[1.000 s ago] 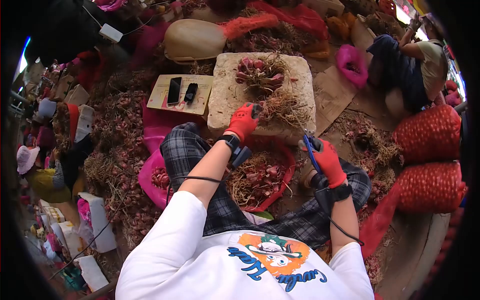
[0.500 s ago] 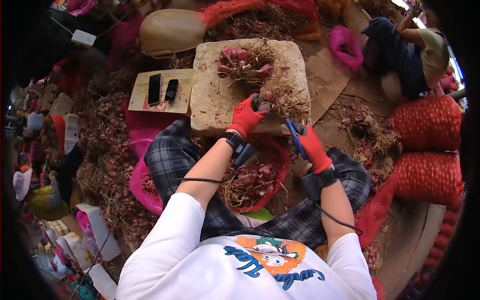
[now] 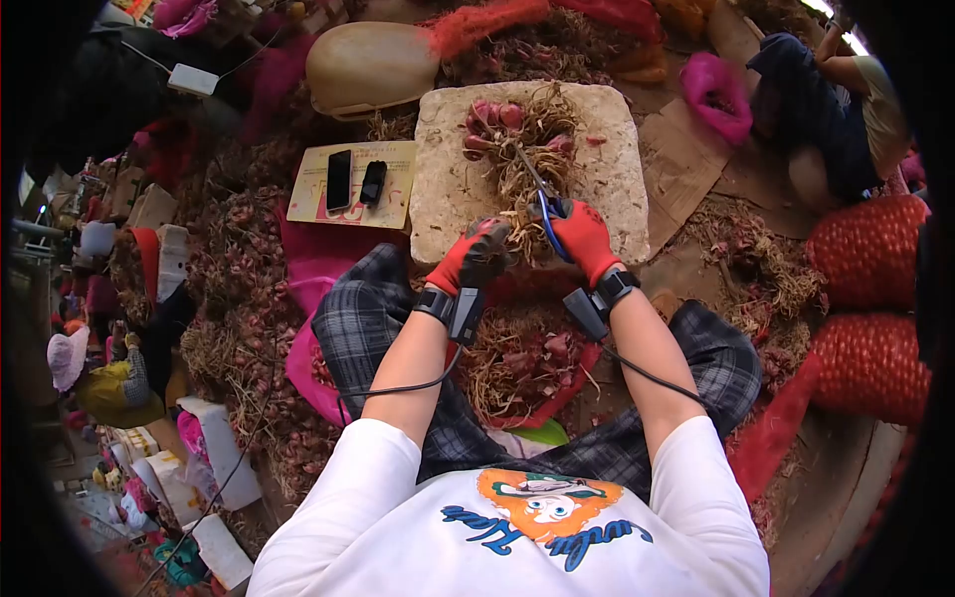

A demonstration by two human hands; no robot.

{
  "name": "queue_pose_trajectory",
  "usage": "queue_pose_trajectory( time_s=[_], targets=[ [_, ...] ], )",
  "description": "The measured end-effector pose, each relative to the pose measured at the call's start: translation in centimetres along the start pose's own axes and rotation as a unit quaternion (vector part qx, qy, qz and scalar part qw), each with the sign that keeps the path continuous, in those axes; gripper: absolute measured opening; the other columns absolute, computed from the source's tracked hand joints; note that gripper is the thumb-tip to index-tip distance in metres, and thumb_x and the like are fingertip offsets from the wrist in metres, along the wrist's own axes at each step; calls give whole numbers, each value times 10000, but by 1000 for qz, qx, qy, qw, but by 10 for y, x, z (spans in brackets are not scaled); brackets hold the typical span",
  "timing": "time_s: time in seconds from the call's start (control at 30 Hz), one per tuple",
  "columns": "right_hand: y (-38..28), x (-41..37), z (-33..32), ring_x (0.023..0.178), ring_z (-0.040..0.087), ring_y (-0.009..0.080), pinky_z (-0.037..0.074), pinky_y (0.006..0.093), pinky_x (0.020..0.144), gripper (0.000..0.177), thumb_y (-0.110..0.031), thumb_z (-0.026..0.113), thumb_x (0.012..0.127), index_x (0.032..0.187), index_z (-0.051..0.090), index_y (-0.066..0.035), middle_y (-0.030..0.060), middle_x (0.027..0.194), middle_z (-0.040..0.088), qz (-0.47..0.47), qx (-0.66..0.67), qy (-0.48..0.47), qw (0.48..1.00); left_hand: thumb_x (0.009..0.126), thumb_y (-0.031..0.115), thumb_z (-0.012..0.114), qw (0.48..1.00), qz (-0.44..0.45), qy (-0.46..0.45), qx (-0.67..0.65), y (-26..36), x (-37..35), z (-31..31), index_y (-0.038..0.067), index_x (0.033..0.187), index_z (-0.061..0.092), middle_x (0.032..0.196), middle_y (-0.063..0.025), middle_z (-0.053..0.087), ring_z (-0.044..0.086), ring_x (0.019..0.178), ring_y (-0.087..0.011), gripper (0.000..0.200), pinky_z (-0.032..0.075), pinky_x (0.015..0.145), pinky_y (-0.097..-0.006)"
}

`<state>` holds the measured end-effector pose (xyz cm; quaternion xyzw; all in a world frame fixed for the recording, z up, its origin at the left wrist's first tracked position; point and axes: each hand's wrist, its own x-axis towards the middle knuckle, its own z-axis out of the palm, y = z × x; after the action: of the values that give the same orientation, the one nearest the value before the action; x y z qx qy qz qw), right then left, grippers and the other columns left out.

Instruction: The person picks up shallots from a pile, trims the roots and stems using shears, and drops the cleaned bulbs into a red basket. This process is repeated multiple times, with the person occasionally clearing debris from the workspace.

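A pale square block (image 3: 448, 184) stands in front of me with a bunch of red shallots (image 3: 492, 119) and their dry stalks (image 3: 517, 184) on it. My right hand (image 3: 577, 231), in a red and grey glove, is closed on blue-handled scissors (image 3: 549, 219), whose blades point up and left into the dry stalks. At the block's near edge my left hand (image 3: 479, 254), gloved alike, is closed around the lower ends of the dry stalks. Its fingertips are partly hidden.
A phone (image 3: 339, 181) and a small black device (image 3: 374, 183) lie on a yellow board (image 3: 398, 211). Shallots in a red net (image 3: 527, 363) lie between my legs. Full red net sacks (image 3: 865, 249) stand at the right. Another person (image 3: 821, 109) sits at the upper right.
My right hand has moved up and left over the block with the scissors. My left hand has drawn down to the near edge, with dry stalks at its fingers. The view has shifted slightly.
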<state>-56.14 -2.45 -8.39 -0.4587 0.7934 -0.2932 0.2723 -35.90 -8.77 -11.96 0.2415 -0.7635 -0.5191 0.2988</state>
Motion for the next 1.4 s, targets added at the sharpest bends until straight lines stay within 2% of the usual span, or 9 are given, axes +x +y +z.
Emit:
queue_pose_trajectory(
  time_s=[0.2, 0.3, 0.33, 0.4, 0.5, 0.67, 0.87, 1.27, 1.4],
  targets=[
    [23, -21, -8, 853, 627, 308, 485, 360, 740, 560, -567, 582, 785, 1020, 624, -61, 156, 923, 650, 15, -56, -8, 998, 936, 275, 491, 891, -326, 43, -312, -18, -4, -20, 65, 990, 537, 826, -48, 546, 532, 812, -210, 222, 428, 729, -340],
    [26, -51, -5, 713, 626, 206, 486, 305, 612, 509, -536, 538, 846, 1019, 623, -65, 98, 779, 628, 60, 260, -155, 951, 944, 292, 478, 837, -304, 68, -450, -18, -4, -15, 62, 985, 521, 847, -65, 558, 532, 812, -226, 238, 436, 724, -359],
    [20, -63, -5, 656, 621, 168, 483, 284, 562, 496, -525, 522, 868, 1014, 623, -62, 75, 723, 616, 85, 391, -217, 891, 943, 286, 482, 876, -257, 79, -399, -10, -6, -13, 58, 983, 514, 858, -68, 561, 531, 810, -234, 234, 438, 724, -364],
    [-6, -80, -20, 571, 575, 113, 454, 245, 494, 496, -507, 499, 892, 1024, 612, -42, 35, 665, 571, 151, 362, -326, 860, 942, 269, 490, 971, -132, 102, -171, 14, -9, -11, 49, 980, 499, 880, -72, 565, 529, 807, -251, 223, 442, 731, -370],
    [-3, -94, -13, 471, 540, 115, 449, 239, 447, 562, -525, 449, 914, 1017, 593, 9, 27, 638, 566, 180, 410, -382, 808, 925, 230, 543, 975, -111, 150, -124, 5, -9, -5, 44, 1012, 479, 920, -49, 552, 524, 829, -185, 216, 449, 752, -323],
    [-23, -106, -14, 478, 537, 113, 449, 241, 446, 617, -585, 412, 904, 923, 604, 1, 34, 633, 569, 206, 472, -362, 777, 903, 176, 599, 891, -173, 189, -374, 62, -5, -1, 62, 885, 532, 775, -8, 590, 576, 765, -84, 134, 508, 669, -268],
    [-23, -88, -9, 456, 519, 109, 448, 238, 430, 682, -660, 444, 846, 861, 607, 2, 22, 596, 544, 215, 369, -419, 801, 878, 156, 619, 933, -85, 103, -335, -29, -26, -9, 52, 1085, 490, 1000, -37, 568, 560, 871, -108, 266, 490, 766, -254],
    [-21, -83, -26, 427, 502, 107, 429, 235, 414, 753, -693, 395, 843, 902, 632, 20, 4, 573, 544, 218, 345, -467, 784, 790, -92, 598, 962, -48, 193, -188, -9, -28, -10, 37, 1152, 453, 1055, -44, 553, 565, 977, -128, 411, 504, 850, -273],
    [-19, -83, -15, 440, 501, 105, 420, 232, 417, 710, -662, 421, 850, 892, 636, 14, 12, 576, 546, 200, 353, -465, 787, 783, -92, 596, 936, -99, 207, -266, -25, -37, -14, 55, 1135, 450, 1058, -32, 542, 553, 979, -114, 408, 501, 845, -266]
  ],
)
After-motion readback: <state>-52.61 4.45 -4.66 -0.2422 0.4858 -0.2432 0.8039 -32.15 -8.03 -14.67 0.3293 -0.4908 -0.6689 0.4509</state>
